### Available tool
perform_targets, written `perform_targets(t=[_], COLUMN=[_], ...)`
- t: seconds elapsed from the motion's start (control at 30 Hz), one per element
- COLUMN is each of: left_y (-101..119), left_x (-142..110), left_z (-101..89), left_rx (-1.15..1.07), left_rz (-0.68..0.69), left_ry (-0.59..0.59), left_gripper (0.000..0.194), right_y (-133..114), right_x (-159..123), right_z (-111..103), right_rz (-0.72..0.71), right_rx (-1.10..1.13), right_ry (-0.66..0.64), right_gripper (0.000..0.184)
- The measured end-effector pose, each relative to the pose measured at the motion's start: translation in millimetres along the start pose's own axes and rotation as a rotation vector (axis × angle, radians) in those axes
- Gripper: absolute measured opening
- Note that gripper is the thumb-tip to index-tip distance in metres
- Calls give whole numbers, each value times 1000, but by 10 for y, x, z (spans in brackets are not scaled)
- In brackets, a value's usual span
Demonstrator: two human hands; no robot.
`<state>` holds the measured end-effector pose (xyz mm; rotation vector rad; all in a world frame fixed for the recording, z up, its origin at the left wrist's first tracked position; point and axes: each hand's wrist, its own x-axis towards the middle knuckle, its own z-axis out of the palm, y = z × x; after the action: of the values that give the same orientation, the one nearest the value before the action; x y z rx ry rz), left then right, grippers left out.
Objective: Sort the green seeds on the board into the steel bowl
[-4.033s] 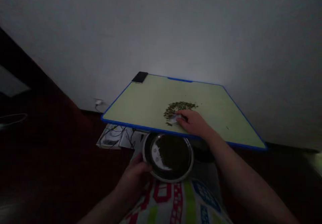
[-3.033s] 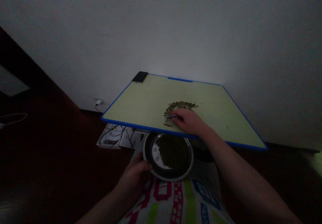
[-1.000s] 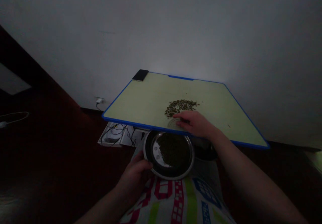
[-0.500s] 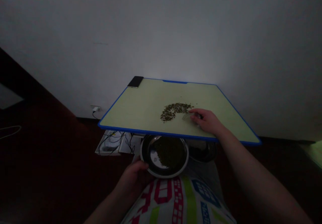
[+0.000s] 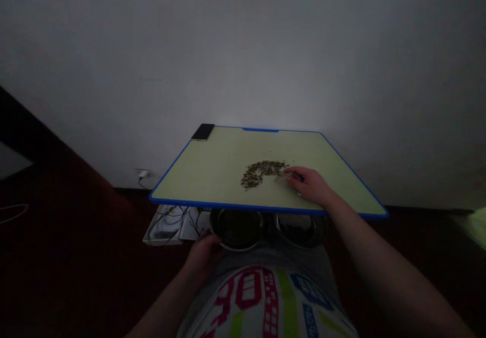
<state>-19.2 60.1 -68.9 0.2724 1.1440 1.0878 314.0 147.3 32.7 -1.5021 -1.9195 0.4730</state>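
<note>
My right hand (image 5: 309, 183) rests low over the pale tabletop with fingers pinched round a small see-through thing with a curved edge (image 5: 280, 178); its kind is unclear. Just left of it, small brown grains or seeds (image 5: 261, 167) lie spread in an arc. Below the table's near edge, my left hand (image 5: 207, 252) grips the left rim of a round metal bowl (image 5: 243, 250). A dark greenish-brown mass (image 5: 239, 226) fills much of that bowl, and the table edge hides its far rim.
The folding table (image 5: 341, 196) has a blue edge and stands against a wall (image 5: 243, 49). A dark phone or tablet (image 5: 203, 132) lies at its far left corner. Beneath are a second metal bowl (image 5: 299, 244) and a white box with cables (image 5: 163, 226). A charger (image 5: 143, 174) is plugged in.
My left hand has moved the bowl left and forward, further under the table edge, uncovering more of the second bowl. My right hand stays beside the grains. The view has tilted slightly.
</note>
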Motion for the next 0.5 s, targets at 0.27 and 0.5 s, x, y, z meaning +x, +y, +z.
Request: perform_targets(t=[0.27, 0.5], left_y=[78, 75], left_x=[118, 188], left_z=[30, -21], left_rx=[-9, 17], left_rz=[59, 135], left_ry=[25, 117], left_gripper=[25, 18], right_y=[3, 22], right_x=[8, 7], right_z=[-12, -10], right_rz=[6, -3], right_rx=[-4, -17], right_ry=[1, 22], right_gripper=[44, 44])
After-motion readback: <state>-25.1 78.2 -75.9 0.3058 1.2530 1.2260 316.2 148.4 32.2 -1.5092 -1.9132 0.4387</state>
